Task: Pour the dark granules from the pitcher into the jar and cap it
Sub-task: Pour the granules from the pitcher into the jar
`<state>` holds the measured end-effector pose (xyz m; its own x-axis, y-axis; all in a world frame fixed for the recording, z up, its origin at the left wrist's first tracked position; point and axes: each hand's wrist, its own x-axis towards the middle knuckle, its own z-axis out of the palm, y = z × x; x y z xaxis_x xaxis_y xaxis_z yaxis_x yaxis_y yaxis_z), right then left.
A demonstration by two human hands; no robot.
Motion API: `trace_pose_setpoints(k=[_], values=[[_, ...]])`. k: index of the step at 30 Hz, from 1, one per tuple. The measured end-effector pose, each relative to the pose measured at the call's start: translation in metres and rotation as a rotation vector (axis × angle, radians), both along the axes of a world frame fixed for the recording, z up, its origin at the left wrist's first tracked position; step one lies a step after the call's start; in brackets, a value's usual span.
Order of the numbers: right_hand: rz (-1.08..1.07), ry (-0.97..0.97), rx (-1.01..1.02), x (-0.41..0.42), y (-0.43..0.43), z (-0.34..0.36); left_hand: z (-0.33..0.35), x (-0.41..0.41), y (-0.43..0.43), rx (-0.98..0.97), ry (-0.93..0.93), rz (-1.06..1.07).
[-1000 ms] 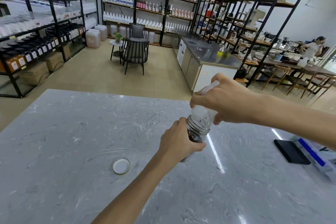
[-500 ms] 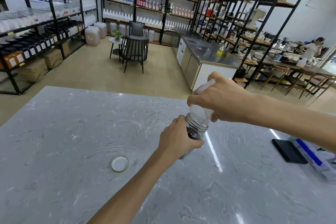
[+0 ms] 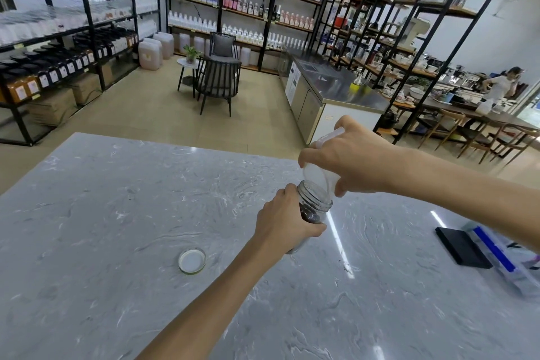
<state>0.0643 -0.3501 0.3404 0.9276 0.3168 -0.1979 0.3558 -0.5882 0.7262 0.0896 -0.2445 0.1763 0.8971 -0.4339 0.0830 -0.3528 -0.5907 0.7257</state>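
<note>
A clear glass jar (image 3: 315, 205) with dark granules inside stands tilted on the grey marble table (image 3: 117, 213). My left hand (image 3: 283, 225) is wrapped around its body. My right hand (image 3: 350, 166) holds a clear plastic pitcher (image 3: 317, 174) tipped steeply, its mouth right over the jar's open mouth. The pitcher looks almost empty. The jar's lid (image 3: 192, 260) lies upside down on the table, to the left of my left forearm.
A black flat object (image 3: 461, 247) and a clear box with a blue stripe (image 3: 502, 257) lie at the table's right side. Beyond the table's far edge are floor, shelving racks, chairs and a steel counter. A person stands far right.
The pitcher and jar have stayed together, with the pitcher tipped slightly further. The view has shifted a little; my hands keep their grips.
</note>
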Motion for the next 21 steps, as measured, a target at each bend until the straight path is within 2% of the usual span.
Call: trace_pose_setpoints(k=[7, 11, 16, 21], values=[[-0.037, 0.023, 0.043, 0.002, 0.001, -0.003, -0.004, 0.003, 0.005, -0.008, -0.008, 0.015], [-0.104, 0.044, 0.240, 0.000, -0.009, -0.008, -0.012, -0.001, 0.012, -0.070, -0.016, 0.023], [-0.287, 0.154, 0.872, 0.001, -0.040, -0.024, -0.025, -0.004, 0.025, -0.180, 0.027, 0.080], [-0.519, 0.217, 1.758, -0.005, -0.076, -0.074, -0.034, -0.004, 0.039, -0.335, 0.125, 0.157]])
